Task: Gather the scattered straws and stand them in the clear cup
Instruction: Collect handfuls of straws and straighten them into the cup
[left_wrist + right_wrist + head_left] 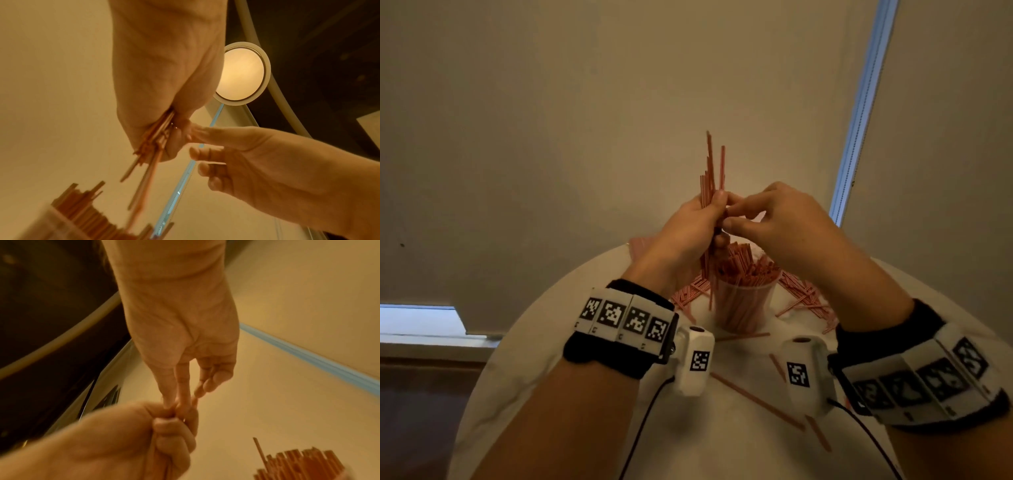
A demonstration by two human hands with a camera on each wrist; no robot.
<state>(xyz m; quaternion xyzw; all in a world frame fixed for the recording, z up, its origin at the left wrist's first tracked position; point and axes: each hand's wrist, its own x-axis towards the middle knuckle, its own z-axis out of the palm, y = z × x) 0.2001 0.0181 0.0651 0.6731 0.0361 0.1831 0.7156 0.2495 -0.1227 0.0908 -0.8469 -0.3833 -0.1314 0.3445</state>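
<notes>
My left hand (714,216) grips a bundle of red-striped straws (711,171) upright, just above the clear cup (743,308). The cup stands on the round white table (739,445) and is packed with straws. My right hand (734,210) meets the bundle from the right, thumb and forefinger pinching it beside the left thumb. In the left wrist view the bundle (152,146) juts down out of the fist toward the cup's straws (86,211). In the right wrist view the right hand's fingertips (170,404) press at the top of the left fist (172,431).
Loose straws lie in heaps left (686,294) and right (804,294) of the cup. Single straws (756,401) lie on the near part of the table. A plain wall stands close behind, with a bright window strip (859,120) at the right.
</notes>
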